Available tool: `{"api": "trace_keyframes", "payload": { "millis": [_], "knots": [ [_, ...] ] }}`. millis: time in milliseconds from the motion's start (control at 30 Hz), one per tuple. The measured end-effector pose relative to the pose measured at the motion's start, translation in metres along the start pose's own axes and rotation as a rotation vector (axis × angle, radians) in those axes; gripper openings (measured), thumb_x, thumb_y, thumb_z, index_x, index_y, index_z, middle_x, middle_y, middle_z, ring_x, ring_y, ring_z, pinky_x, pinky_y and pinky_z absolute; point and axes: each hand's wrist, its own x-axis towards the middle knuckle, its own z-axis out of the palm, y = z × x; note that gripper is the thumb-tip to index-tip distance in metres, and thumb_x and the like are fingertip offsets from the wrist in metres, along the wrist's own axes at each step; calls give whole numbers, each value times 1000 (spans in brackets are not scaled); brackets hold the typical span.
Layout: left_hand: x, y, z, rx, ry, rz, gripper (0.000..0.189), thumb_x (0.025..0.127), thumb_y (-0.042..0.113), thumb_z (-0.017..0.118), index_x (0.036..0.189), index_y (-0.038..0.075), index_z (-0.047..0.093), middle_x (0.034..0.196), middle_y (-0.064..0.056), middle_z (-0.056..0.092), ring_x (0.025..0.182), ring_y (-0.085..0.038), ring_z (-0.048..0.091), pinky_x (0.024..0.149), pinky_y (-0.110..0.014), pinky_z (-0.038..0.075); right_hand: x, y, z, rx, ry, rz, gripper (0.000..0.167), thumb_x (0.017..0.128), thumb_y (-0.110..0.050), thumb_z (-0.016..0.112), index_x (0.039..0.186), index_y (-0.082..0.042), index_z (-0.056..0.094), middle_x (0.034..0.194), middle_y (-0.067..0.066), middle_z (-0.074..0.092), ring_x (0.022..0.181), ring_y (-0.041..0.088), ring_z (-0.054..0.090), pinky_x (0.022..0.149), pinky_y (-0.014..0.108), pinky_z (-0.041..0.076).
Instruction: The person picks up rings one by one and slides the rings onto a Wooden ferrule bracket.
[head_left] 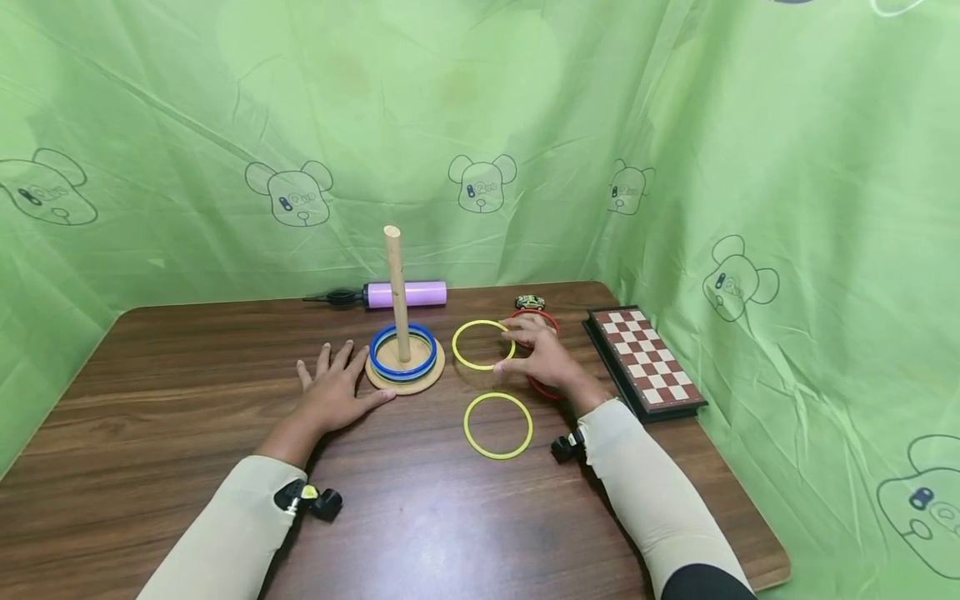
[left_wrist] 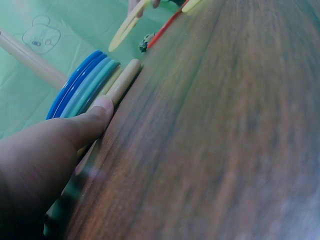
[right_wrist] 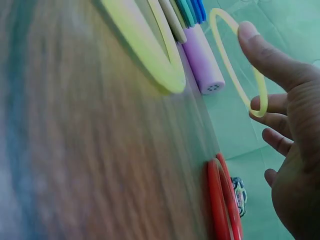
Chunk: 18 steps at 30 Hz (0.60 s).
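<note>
My right hand (head_left: 542, 357) pinches a yellow ring (head_left: 483, 367) between thumb and fingers, raised off the table in the right wrist view. A wooden post (head_left: 399, 292) stands upright on a round wooden base (head_left: 372, 380). Around its foot lies a stack of rings, with blue rings (left_wrist: 75, 82) on top and teal and yellowish ones lower down. My left hand (head_left: 333, 400) is spread beside the base, its thumb touching the base's edge. Another yellow ring (head_left: 506, 456) lies flat on the table. Red rings (right_wrist: 216, 200) lie below my right hand, which partly covers them in the head view.
A purple pump (head_left: 423, 293) with a black end lies behind the post. Near the back edge is a small toy car (head_left: 530, 302). To the right sits a checkered board box (head_left: 648, 358). Green printed cloth (head_left: 390, 100) hangs behind the wooden table (head_left: 187, 375) and along its right side.
</note>
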Motion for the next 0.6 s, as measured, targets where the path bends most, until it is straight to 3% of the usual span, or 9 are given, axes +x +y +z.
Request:
{"api": "trace_keyframes", "payload": {
  "millis": [133, 600],
  "knots": [
    [0, 1, 0, 3, -8, -1, 115, 93, 89, 56, 175, 13, 27, 181, -28, 16, 166, -62, 0, 119, -91, -10, 3, -4, 2, 31, 23, -1, 70, 81, -26, 98, 139, 3, 72, 160, 9, 61, 152, 34, 42, 125, 62, 38],
    [-1, -2, 1, 7, -1, -2, 116, 92, 90, 56, 175, 14, 28, 181, -27, 17, 166, -61, 0, 120, -90, -10, 13, -29, -1, 133, 139, -66, 66, 82, -29, 97, 139, -3, 74, 161, 9, 61, 156, 33, 44, 130, 60, 36]
  ]
}}
